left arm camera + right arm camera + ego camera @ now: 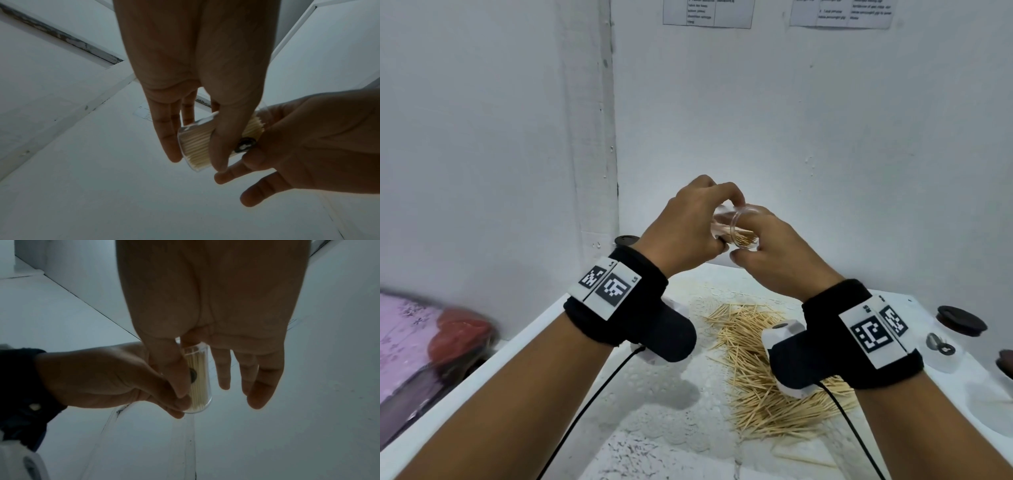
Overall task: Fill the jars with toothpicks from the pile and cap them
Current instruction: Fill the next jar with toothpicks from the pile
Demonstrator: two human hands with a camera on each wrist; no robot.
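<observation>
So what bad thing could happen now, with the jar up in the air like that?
The clear jar is tipped sideways with no lid on, so its toothpicks could slide out. Both the left hand and the right hand hold it only with fingertips, high above the table, so it might slip and fall. The dark lid lies far to the right, so reaching for it would leave just one hand holding.
</observation>
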